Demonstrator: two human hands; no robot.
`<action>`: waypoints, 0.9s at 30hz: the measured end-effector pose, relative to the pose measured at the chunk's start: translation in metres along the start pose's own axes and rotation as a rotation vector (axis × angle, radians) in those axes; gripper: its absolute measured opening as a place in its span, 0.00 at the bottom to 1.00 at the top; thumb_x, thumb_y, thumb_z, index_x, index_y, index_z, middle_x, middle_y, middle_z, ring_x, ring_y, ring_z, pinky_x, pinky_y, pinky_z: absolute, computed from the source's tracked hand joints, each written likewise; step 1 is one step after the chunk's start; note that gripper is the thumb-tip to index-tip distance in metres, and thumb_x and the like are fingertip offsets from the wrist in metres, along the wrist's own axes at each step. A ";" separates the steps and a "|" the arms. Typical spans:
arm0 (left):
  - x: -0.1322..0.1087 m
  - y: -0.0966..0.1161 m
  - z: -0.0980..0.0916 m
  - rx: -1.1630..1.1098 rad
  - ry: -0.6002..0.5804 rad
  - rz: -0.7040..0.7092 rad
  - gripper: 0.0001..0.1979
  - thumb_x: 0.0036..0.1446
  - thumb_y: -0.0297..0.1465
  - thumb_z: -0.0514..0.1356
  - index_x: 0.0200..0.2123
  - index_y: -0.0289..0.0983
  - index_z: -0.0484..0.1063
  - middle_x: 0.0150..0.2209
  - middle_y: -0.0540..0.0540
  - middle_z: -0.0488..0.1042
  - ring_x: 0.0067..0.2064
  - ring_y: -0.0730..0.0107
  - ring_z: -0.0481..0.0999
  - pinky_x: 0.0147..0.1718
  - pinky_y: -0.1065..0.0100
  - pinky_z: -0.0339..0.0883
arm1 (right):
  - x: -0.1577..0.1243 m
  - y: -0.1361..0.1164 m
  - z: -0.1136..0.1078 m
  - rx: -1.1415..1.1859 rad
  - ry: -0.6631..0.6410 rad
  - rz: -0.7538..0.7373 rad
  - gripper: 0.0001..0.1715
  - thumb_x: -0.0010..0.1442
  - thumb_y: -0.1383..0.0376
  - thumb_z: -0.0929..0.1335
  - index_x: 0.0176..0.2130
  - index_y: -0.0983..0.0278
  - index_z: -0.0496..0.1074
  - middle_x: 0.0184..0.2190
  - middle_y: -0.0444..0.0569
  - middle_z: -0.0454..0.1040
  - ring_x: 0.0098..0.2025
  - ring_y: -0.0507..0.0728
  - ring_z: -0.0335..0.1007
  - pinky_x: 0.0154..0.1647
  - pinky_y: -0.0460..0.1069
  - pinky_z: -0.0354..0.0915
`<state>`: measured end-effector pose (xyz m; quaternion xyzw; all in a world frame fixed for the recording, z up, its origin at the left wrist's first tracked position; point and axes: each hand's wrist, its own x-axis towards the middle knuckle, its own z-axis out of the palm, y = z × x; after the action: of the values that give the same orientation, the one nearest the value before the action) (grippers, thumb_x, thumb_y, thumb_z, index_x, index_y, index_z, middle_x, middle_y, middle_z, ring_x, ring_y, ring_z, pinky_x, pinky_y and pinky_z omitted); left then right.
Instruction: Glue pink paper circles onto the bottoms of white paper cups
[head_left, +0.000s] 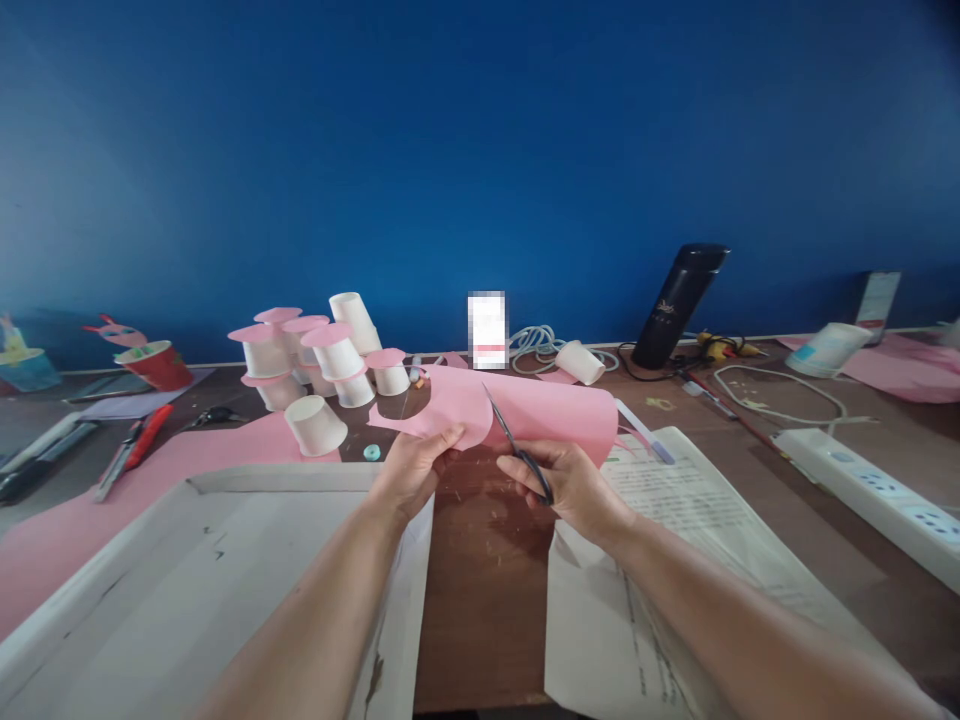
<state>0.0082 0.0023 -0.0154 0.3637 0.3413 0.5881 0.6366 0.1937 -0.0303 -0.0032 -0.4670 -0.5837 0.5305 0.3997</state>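
L grip (bare hand) pinches the near edge of a pink sheet w/ a curved cut-out at its L end; R grip (bare hand) has scissors, blades pointing away over the sheet, tho hard to tell if they're biting in. Sheet's R part curls over. Back L: cluster of wht paper cups w/ pink discs, some two high; lone cup just in front. Far side of table: wht cable coil, cup on its side, blk flask. Far R: power strip. Near L: wht tray; near R: printed paper, partly behind R forearm.
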 end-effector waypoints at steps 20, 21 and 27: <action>0.001 0.002 0.000 -0.019 0.047 -0.003 0.09 0.40 0.27 0.72 0.26 0.31 0.76 0.25 0.50 0.74 0.28 0.78 0.70 0.28 0.75 0.65 | -0.002 -0.002 0.000 0.007 0.006 0.034 0.23 0.50 0.49 0.72 0.34 0.67 0.76 0.19 0.41 0.64 0.20 0.46 0.58 0.20 0.43 0.56; 0.001 0.002 0.000 -0.023 0.043 0.003 0.09 0.41 0.27 0.72 0.27 0.31 0.76 0.26 0.50 0.75 0.29 0.78 0.71 0.28 0.76 0.65 | -0.002 -0.002 0.000 0.009 0.006 0.034 0.23 0.50 0.49 0.72 0.33 0.67 0.76 0.20 0.41 0.64 0.20 0.46 0.59 0.20 0.43 0.56; 0.001 0.003 -0.002 -0.024 0.037 0.004 0.09 0.42 0.26 0.71 0.29 0.32 0.76 0.28 0.50 0.76 0.30 0.77 0.72 0.28 0.76 0.65 | -0.001 0.000 0.000 -0.002 0.011 0.025 0.21 0.50 0.50 0.72 0.30 0.66 0.74 0.20 0.42 0.64 0.21 0.47 0.59 0.21 0.44 0.57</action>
<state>0.0055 0.0037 -0.0141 0.3459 0.3451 0.6002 0.6333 0.1935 -0.0309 -0.0032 -0.4775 -0.5761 0.5326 0.3956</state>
